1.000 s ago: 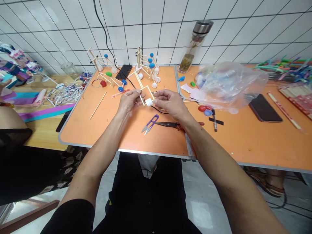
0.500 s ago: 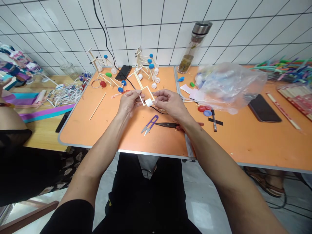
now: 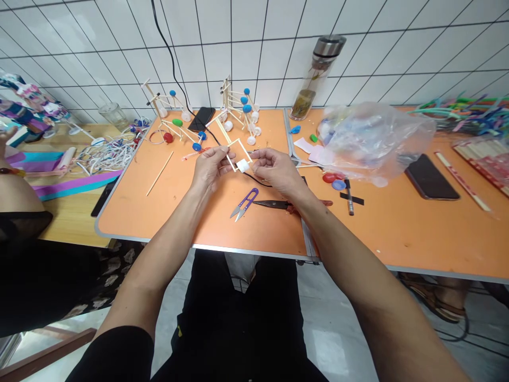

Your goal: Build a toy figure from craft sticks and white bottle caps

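My left hand (image 3: 210,165) pinches one side of a small frame of thin wooden sticks (image 3: 225,132), held tilted above the orange table. A white block (image 3: 243,165) sits at the frame's near end, between my hands. My right hand (image 3: 274,168) is closed at the frame's right stick by the white block; its fingertips partly hide the contact. Just below my hands lie purple thread snips (image 3: 244,204) with open blades. Beside them are pliers (image 3: 274,205) with red handles, partly under my right wrist. A loose stick (image 3: 159,173) lies to the left.
Stick models with coloured bottle caps (image 3: 178,122) stand at the back, near a phone (image 3: 201,119) and a black cable (image 3: 172,58). Rightward are a tea bottle (image 3: 312,87), a plastic bag (image 3: 369,140), a pen (image 3: 350,199) and another phone (image 3: 431,178). A person's arm (image 3: 18,188) is at left.
Both hands stay nearly in place around the stick frame. My right fingers shift very slightly, and the frame tilts a little.
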